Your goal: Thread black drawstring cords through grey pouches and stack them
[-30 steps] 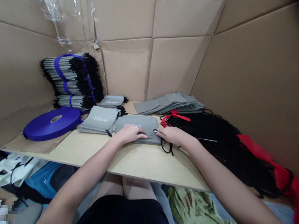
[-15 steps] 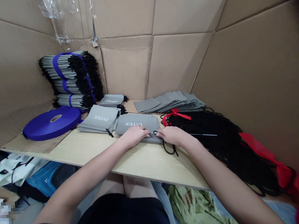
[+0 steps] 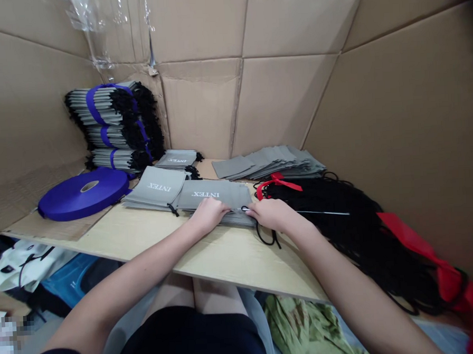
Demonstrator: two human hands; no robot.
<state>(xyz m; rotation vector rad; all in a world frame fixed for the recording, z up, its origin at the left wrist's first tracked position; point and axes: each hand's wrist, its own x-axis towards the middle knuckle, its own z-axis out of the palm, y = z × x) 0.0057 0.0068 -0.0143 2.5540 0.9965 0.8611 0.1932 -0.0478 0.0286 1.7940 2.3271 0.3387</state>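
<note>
Grey pouches marked INTEX (image 3: pixel 197 188) lie in a pile at the middle of the table. My left hand (image 3: pixel 211 214) is closed on the lower edge of the top pouch. At the pile's right end, my right hand (image 3: pixel 270 214) pinches a thin metal rod (image 3: pixel 329 213), which sticks out to the right beneath my wrist. A black cord (image 3: pixel 268 242) hangs from the rod's tip area and loops below my right fingers. Just left of the pile is a stack of pouches with black cords (image 3: pixel 157 186).
Tied pouch bundles (image 3: pixel 113 125) stand at the back left behind a blue ribbon roll (image 3: pixel 84 193). Flat grey pouches (image 3: pixel 267 162) lie at the back. Black cords (image 3: pixel 366 233) with red ties cover the right side. Cardboard walls (image 3: pixel 201 105) surround the table.
My left hand has shifted slightly left, drawing the top pouch a little that way. The rod's far end reaches slightly farther right. My right hand has barely moved.
</note>
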